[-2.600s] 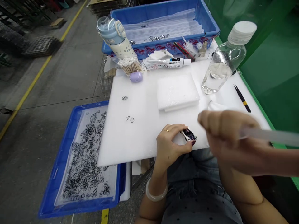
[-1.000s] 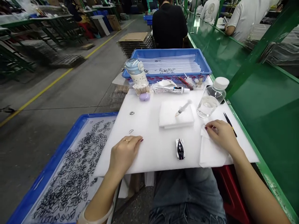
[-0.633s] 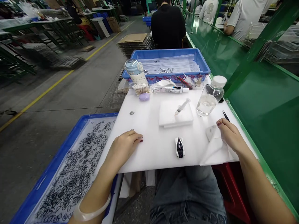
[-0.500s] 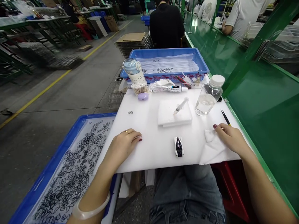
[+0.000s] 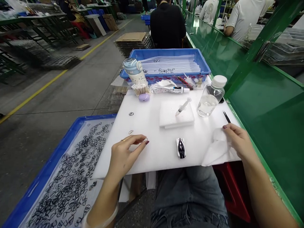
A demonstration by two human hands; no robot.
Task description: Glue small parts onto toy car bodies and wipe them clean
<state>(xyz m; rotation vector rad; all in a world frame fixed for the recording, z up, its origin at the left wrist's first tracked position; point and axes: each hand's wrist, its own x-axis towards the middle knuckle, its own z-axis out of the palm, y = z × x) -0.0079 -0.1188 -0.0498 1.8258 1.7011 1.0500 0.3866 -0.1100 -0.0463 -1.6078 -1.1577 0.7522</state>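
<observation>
My left hand [image 5: 128, 155] is above the white board [image 5: 156, 161], thumb and fingertip pinching a small thin loop [image 5: 146, 139]. Another thin loop [image 5: 130, 132] lies just behind its knuckles, and a dark loop [image 5: 131, 114] sits farther back. At the right edge, my right hand [image 5: 239, 142] grips the corner of a white wipe [image 5: 216, 147], which drapes onto the board. Between the hands rests a small black-and-white toy car [image 5: 181, 148]. Behind the car, a syringe [image 5: 183, 106] lies on a white foam block [image 5: 177, 118].
Beside the right hand are tweezers [image 5: 226, 117] and a clear bottle of liquid [image 5: 210, 98]. Cotton swabs [image 5: 140, 89], a purple case [image 5: 143, 97], a tube [image 5: 178, 90] and a cup [image 5: 135, 71] line the back. Blue trays [image 5: 201, 58] hold loops ahead and at lower left.
My left hand has lifted and opened up from the board, and a thin loop now shows behind it. My right hand has raised the wipe's corner slightly.
</observation>
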